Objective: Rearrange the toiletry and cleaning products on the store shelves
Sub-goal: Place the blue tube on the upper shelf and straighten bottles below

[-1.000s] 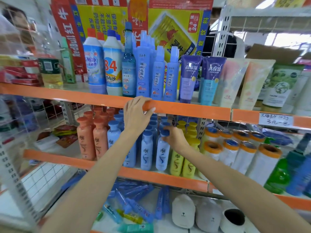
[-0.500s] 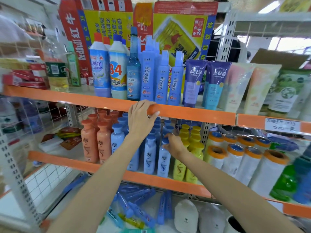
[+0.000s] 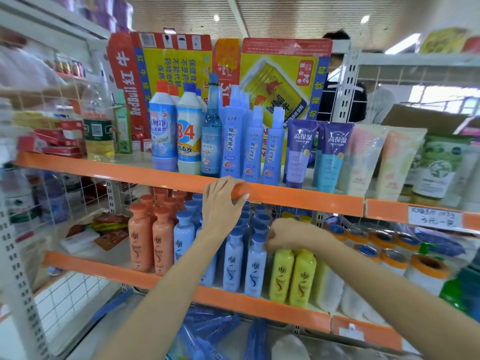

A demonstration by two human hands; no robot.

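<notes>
Left hand is gripping the orange front edge of the upper shelf, fingers curled over the lip, thumb underneath. Right hand is reaching into the middle shelf, fingers curled at the cap of a light blue bottle in the front row; the grip looks like a pinch on the cap, but fingertips are partly hidden.

The blue bottles are standing upright in rows mid-shelf, with orange bottles on their left and yellow bottles touching on their right. Orange-capped white rolls are sitting further right.

On the upper shelf, just above the left hand: two white cleaner bottles, a clear blue glass bottle, blue spray bottles, then purple tubes and pale tubes standing cap-down. A flattened Red Bull carton is leaning behind them. Blue packets are lying on the bottom shelf.
</notes>
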